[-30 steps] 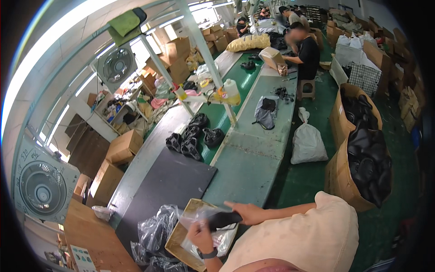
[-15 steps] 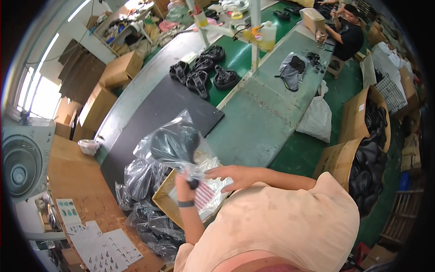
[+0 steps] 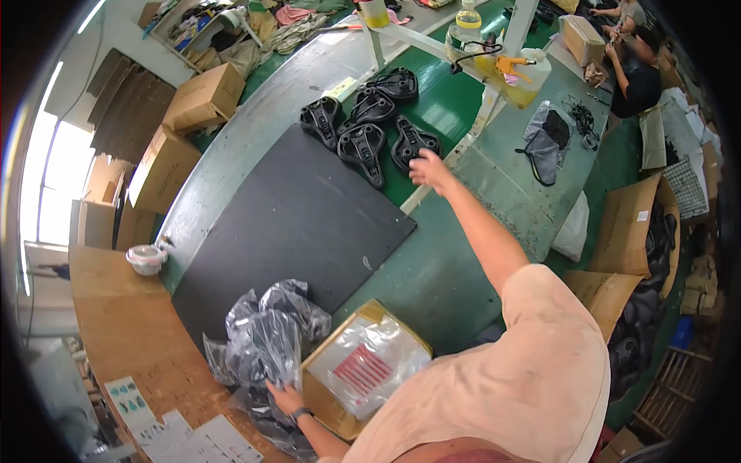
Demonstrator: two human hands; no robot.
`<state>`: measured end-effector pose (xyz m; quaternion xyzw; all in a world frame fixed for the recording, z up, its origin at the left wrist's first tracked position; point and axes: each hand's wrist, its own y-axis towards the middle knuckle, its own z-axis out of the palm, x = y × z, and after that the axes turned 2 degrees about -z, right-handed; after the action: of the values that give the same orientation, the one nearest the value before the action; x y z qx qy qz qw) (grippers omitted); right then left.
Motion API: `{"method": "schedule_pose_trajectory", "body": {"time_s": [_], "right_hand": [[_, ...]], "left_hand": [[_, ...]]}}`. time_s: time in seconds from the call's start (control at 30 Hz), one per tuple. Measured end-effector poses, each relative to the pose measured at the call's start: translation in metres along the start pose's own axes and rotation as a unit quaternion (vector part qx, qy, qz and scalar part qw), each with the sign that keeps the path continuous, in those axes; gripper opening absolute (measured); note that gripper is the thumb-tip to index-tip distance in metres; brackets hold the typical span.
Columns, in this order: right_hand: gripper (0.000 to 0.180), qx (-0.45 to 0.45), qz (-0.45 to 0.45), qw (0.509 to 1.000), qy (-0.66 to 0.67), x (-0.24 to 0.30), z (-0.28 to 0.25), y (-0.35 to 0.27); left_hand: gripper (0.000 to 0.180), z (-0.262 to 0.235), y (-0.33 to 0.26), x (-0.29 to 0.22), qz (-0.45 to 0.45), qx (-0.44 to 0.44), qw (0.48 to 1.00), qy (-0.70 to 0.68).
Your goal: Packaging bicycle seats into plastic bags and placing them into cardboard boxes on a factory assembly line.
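Observation:
My left hand [image 3: 287,398] is closed at the lower end of a bicycle saddle in a clear plastic bag [image 3: 266,339], which lies on a pile of other bagged saddles. My right hand [image 3: 434,173] stretches far across the table, fingers apart, at the near edge of a black bicycle saddle [image 3: 411,140] lying underside up. Several more such saddles [image 3: 361,150] lie beside it on the green tabletop. Close to my body, between my arms, an open carton [image 3: 328,397] holds a stack of clear plastic bags [image 3: 386,347] with red printing.
A dark mat [image 3: 285,208] covers part of the table. Bottles of yellow liquid [image 3: 525,89] hang on a white frame at the far side. Cartons of black saddles [image 3: 648,278] stand at right. Two people sit at the far right, one in black [image 3: 637,81].
My left hand has lowered the bagged saddle onto the pile at left. My right hand has left the bag and reached forward to the bare saddles. The view has shifted.

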<state>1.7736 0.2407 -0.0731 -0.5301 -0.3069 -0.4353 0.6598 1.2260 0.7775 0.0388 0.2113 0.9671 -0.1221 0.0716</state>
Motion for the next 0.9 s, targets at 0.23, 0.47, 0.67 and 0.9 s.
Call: {"method": "schedule_pose_trajectory", "body": {"time_s": [0.23,0.47,0.67,0.9], "right_hand": [[0.083,-0.051,0.04,0.938,0.34,-0.009,-0.027,0.16],[0.069,0.015,0.059,0.912,0.406,-0.08,-0.008,0.005],[0.055,0.071,0.259,0.905,0.329,-0.17,-0.073,-0.261],[0.063,-0.108,0.233,0.966,-0.02,-0.234,-0.151,-0.461]], "left_hand": [[0.075,0.107,-0.032,-0.008,0.03,-0.061,0.971,-0.23],[0.058,0.14,-0.155,-0.06,0.113,-0.09,0.96,-0.24],[0.046,0.215,-0.172,-0.049,0.28,0.187,0.94,-0.052],[0.051,0.259,-0.198,-0.052,0.276,0.189,0.942,0.01]]}}
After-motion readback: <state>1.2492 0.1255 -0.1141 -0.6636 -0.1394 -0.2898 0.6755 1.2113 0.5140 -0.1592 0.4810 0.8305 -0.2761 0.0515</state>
